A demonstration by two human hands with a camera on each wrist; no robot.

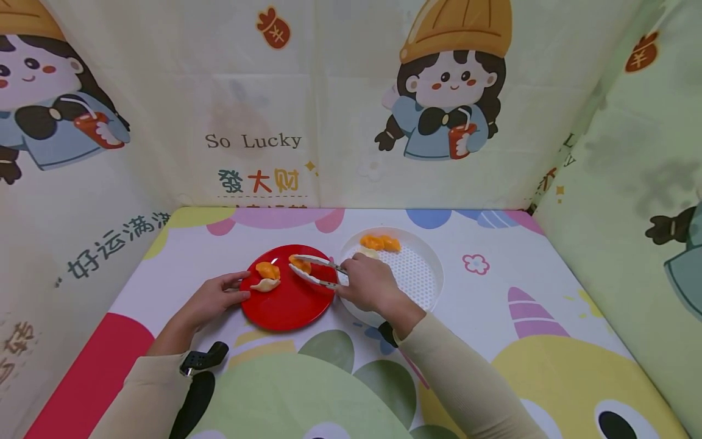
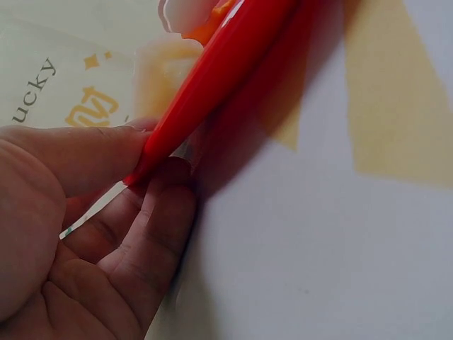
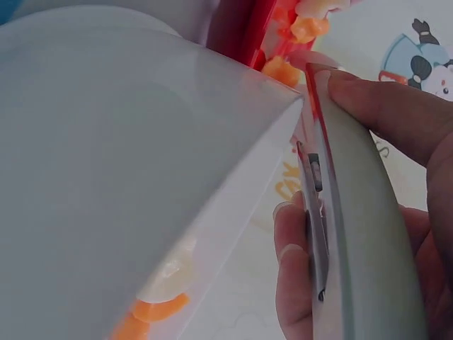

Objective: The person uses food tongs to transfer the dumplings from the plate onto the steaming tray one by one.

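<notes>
My left hand (image 1: pixel 219 297) pinches the left rim of a round red plate (image 1: pixel 290 312); in the left wrist view the thumb lies over the rim and fingers are beneath. My right hand (image 1: pixel 370 281) grips metal tongs (image 1: pixel 322 262) with white tips. Those tips lie on either side of an orange dumpling-shaped piece (image 1: pixel 300 264) over the plate; whether they squeeze it I cannot tell. To its left on the plate sit another orange dumpling piece (image 1: pixel 267 270) and a cream one (image 1: pixel 265 285). The right wrist view shows the tongs' handle (image 3: pixel 361 227) close up.
Right of the red plate, partly behind my right hand, is a round white perforated tray (image 1: pixel 430 274). It holds orange dumpling pieces (image 1: pixel 381 242) and a cream one (image 1: pixel 370 252). A printed cloth (image 1: pixel 471 292) covers the table; printed curtains (image 1: pixel 351 122) surround it.
</notes>
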